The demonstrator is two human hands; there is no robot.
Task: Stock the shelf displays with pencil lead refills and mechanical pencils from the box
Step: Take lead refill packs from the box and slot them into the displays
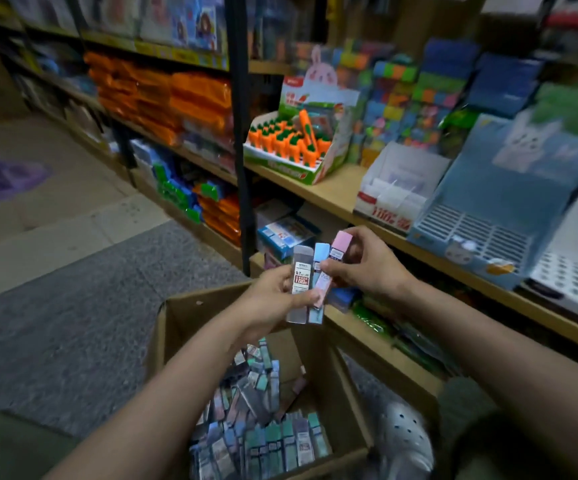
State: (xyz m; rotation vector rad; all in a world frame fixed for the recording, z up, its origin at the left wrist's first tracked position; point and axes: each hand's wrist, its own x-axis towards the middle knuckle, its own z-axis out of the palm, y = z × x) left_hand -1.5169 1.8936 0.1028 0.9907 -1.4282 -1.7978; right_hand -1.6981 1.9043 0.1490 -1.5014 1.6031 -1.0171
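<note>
Shelf stock (163, 39) across the upper frame is blurred; the cardboard box (176, 327) is cut off at the bottom edge.

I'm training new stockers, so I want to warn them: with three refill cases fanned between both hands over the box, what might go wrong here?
1. The left hand pinches the grey case and blue case loosely; one may slip back into the cardboard box.
2. The right hand is working the pink case free; that tug might dislodge the others.
3. The white display looks narrow-slotted; mis-sorting seems possible.

"0.7" and "100" on the grey lead refill case (300, 282); "110" on the white display box (389, 206).
</note>
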